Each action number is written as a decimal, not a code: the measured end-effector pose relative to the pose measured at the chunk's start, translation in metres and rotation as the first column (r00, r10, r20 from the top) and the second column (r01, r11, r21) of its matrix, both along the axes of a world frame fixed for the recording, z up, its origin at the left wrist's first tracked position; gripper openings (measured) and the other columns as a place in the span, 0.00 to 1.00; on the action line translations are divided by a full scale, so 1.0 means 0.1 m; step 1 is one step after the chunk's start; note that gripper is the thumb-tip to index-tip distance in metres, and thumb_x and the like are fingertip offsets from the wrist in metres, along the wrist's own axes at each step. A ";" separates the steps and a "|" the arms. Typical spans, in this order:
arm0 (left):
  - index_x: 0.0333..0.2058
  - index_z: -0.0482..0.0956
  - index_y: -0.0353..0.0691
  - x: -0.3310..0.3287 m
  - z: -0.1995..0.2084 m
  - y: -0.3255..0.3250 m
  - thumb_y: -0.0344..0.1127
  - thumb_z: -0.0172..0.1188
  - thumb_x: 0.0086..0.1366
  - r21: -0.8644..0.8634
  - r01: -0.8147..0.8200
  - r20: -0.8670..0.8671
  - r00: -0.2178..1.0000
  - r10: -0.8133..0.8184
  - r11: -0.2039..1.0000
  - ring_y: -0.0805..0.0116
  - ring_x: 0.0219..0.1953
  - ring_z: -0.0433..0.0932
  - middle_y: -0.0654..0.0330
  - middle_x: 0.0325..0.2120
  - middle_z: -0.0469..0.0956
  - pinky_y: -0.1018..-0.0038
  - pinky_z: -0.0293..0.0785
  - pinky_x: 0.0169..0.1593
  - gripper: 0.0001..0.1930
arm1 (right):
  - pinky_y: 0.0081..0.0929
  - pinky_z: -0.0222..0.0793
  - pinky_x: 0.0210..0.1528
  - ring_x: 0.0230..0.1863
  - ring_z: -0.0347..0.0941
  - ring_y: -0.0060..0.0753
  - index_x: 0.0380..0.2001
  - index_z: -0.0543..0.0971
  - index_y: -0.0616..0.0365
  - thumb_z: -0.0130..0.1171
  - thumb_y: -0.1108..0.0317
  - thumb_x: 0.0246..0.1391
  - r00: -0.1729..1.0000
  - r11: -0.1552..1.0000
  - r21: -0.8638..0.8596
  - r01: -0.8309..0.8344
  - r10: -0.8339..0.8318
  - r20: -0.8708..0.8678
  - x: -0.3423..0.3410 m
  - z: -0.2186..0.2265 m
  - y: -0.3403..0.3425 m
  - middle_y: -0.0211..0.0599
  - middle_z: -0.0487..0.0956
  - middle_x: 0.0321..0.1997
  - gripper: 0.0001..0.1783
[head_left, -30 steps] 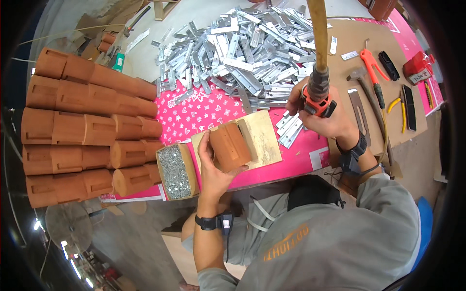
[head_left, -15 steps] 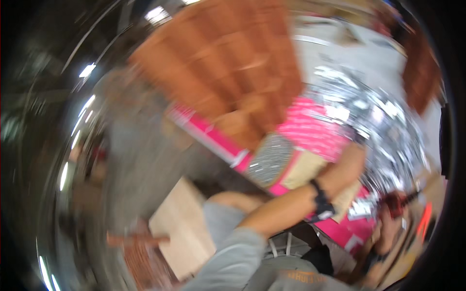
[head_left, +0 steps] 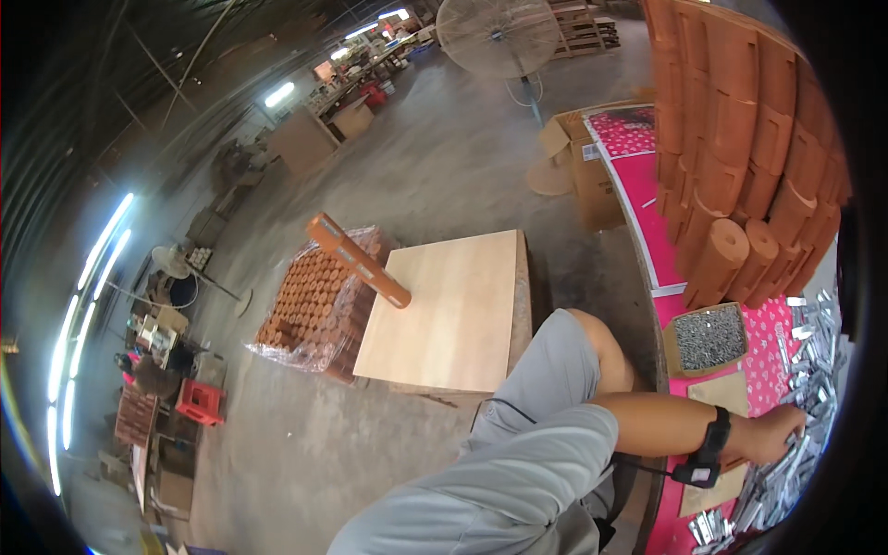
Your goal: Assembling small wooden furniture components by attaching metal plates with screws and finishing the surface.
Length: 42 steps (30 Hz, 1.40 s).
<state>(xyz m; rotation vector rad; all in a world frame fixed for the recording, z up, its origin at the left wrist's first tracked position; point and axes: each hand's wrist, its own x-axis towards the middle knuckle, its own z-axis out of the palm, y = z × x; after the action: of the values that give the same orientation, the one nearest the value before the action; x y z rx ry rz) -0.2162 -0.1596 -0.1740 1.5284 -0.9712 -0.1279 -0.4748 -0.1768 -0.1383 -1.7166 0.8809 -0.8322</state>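
My left hand [head_left: 770,435] reaches to the right edge of the view, down onto a pile of shiny metal pieces [head_left: 814,370] on the pink-covered table [head_left: 652,222]. Its fingers are curled together at the pile; what they grip, if anything, is too hidden to name. A dark strap with a small device [head_left: 699,470] circles the left wrist. Beside the forearm, an open cardboard box [head_left: 675,356] holds many small grey metal parts. Flat tan cardboard [head_left: 721,393] lies under the forearm. My right hand is out of view.
Reddish-brown cylinders [head_left: 731,120] are stacked high on the table. On the left, a brown tube [head_left: 361,261] rests on a pale wooden board [head_left: 449,314], near plastic-wrapped cylinders [head_left: 319,296]. A large fan [head_left: 497,37] and an open carton [head_left: 592,180] stand farther off.
The view has swung left, showing more floor and moving the table to the right edge. My right hand, earlier holding a red tool at the right, has left the view. My left hand remains at the metal pieces.
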 end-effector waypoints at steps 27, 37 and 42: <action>0.51 0.78 0.30 0.48 0.71 0.68 0.27 0.67 0.65 0.374 0.460 -0.389 0.866 -0.314 0.805 0.71 0.41 0.84 0.51 0.39 0.86 0.77 0.79 0.45 0.17 | 0.27 0.79 0.40 0.36 0.80 0.27 0.44 0.78 0.65 0.54 0.82 0.46 0.966 0.997 0.045 -0.068 0.055 0.252 0.15 0.27 0.07 0.37 0.82 0.37 0.18; 0.52 0.79 0.29 0.54 0.59 0.59 0.28 0.67 0.65 0.474 0.484 -0.351 0.870 -0.346 0.736 0.72 0.38 0.83 0.52 0.37 0.85 0.77 0.80 0.42 0.17 | 0.29 0.78 0.41 0.36 0.80 0.28 0.44 0.77 0.65 0.54 0.83 0.45 0.958 0.996 0.064 -0.063 0.042 0.284 0.17 0.29 0.09 0.37 0.81 0.37 0.19; 0.50 0.80 0.28 0.53 0.61 0.62 0.29 0.69 0.65 0.572 0.441 -0.260 0.897 -0.357 0.692 0.71 0.38 0.83 0.52 0.38 0.85 0.75 0.80 0.41 0.17 | 0.28 0.78 0.41 0.37 0.80 0.28 0.44 0.77 0.65 0.53 0.83 0.44 0.959 0.997 0.029 -0.074 0.063 0.278 0.13 0.27 0.08 0.39 0.81 0.39 0.20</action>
<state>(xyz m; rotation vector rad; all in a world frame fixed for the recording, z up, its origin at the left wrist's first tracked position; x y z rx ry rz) -0.1635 -0.0980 -0.1132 1.8397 -1.2183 -0.9396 -0.4620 -0.1689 -0.1110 -1.5416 0.6405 -0.9740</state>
